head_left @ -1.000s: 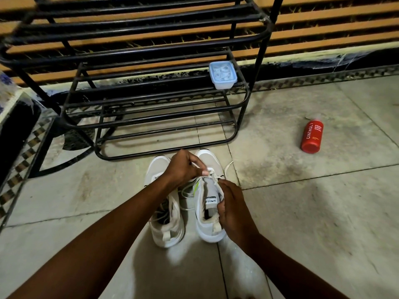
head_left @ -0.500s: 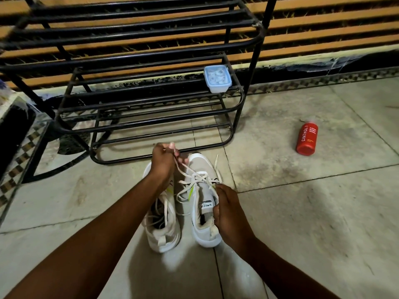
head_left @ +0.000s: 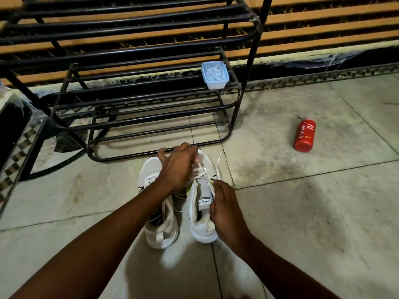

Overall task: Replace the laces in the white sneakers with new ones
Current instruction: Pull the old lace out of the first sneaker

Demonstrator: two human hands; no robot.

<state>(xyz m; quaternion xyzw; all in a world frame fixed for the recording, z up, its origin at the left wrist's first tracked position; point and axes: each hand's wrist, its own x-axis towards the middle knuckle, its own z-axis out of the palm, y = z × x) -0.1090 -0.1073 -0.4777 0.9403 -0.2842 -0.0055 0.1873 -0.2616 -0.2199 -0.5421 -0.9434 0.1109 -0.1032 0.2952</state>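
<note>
Two white sneakers stand side by side on the tiled floor, toes pointing away from me. My left hand [head_left: 177,167] reaches across to the right sneaker [head_left: 201,228] and pinches its white lace [head_left: 199,170] near the toe end. My right hand [head_left: 223,209] grips the right side of that shoe by its collar. The lace is loosened over the grey tongue, and one free end [head_left: 218,160] trails on the floor to the right. The left sneaker [head_left: 158,230] stands untouched with slack laces, partly hidden by my left forearm.
A black metal shoe rack [head_left: 138,98] stands just beyond the sneakers. On its middle shelf sits a small lidded plastic box [head_left: 214,74] with white contents. A red bottle [head_left: 304,135] lies on the floor to the right. A striped wall runs behind.
My left hand has moved from left of the shoe back over its toe end, still on the lace. My right hand stays on the shoe's side.
</note>
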